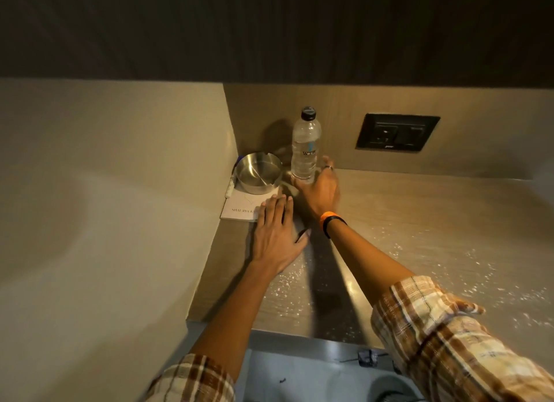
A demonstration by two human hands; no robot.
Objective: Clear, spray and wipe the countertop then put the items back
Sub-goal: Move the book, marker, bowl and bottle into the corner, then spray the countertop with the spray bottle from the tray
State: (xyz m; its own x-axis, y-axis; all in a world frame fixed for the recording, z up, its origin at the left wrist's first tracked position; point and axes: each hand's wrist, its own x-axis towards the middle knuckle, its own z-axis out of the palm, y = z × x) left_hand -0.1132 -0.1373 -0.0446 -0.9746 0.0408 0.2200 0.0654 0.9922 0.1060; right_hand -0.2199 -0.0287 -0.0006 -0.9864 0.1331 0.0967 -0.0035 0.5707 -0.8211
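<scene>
Both arms are out over the table (419,221) here, reaching into the far left corner where the side wall (105,176) meets the back panel (329,107). The right hand (317,188) is at the base of the clear water bottle (305,149), fingers curled around its lower part from the right side; a ring shows on one finger, and an orange and black band (329,220) sits at the wrist. The bottle stands upright with its dark cap on, close to the back panel. The grip looks partly closed on the bottle, though the far fingers are hidden behind it.

The left hand (277,236) lies flat and spread, palm down, fingers straight, holding nothing. Its fingertips reach over the near right corner of a white printed card (239,206) that lies flat on the table.

On that card sits a round steel ashtray (258,172), tucked just left of the bottle and near the wall. A white pen (230,185) lies along the card's left edge, against the wall.

The table surface glistens with scattered droplets across its middle and right side. A black socket plate (397,132) is set in the back panel, well right of the bottle. Checked sleeves (449,326) are rolled back on both forearms.
</scene>
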